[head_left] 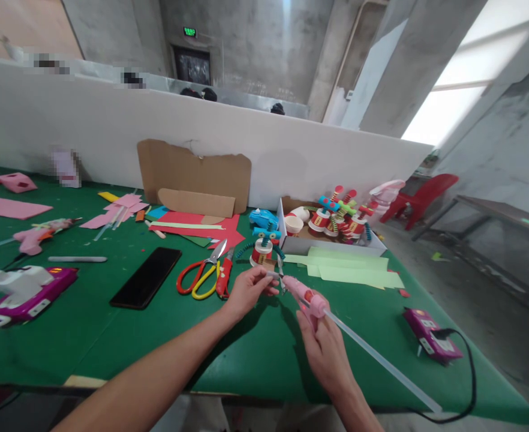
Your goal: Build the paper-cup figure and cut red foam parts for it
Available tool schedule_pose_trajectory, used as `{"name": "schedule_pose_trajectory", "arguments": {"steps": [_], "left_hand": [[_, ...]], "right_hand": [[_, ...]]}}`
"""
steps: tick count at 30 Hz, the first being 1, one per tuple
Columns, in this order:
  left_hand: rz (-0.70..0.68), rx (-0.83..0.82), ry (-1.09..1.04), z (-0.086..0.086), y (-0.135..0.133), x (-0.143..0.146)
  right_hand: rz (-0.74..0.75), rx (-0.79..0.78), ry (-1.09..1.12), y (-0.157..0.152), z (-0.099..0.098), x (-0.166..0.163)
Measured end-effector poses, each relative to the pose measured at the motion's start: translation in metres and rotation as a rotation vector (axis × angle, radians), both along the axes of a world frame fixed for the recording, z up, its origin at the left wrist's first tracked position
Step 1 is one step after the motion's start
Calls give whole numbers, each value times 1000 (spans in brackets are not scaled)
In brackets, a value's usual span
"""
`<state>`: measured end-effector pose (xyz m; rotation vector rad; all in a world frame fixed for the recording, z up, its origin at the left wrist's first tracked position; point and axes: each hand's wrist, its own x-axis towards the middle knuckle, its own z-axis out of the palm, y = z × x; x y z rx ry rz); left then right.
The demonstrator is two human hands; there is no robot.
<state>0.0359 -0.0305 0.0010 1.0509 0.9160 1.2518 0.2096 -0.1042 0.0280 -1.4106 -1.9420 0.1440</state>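
Observation:
My right hand is wrapped round a pink hot glue gun. A long translucent glue stick juts from its rear toward the table's front edge. The nozzle points left, close to the fingertips of my left hand. Those fingers are pinched on a small greyish piece, too small to name. Just behind them stands a little figure made from a paper cup, with a blue head and coiled dark-teal arms. Left of my left hand lie scissors with red and yellow handles and a red utility knife.
A white box at the back right holds several similar figures. Pale green paper lies before it. A phone, red sheets and another glue gun lie leftward. A purple power strip with a cable sits at right.

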Motion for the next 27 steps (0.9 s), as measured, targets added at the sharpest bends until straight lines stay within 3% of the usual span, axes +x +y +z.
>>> {"name": "schedule_pose_trajectory", "arguments": {"steps": [27], "left_hand": [[-10, -2, 21, 2, -1, 0]], "right_hand": [[10, -25, 27, -1, -3, -3]]}}
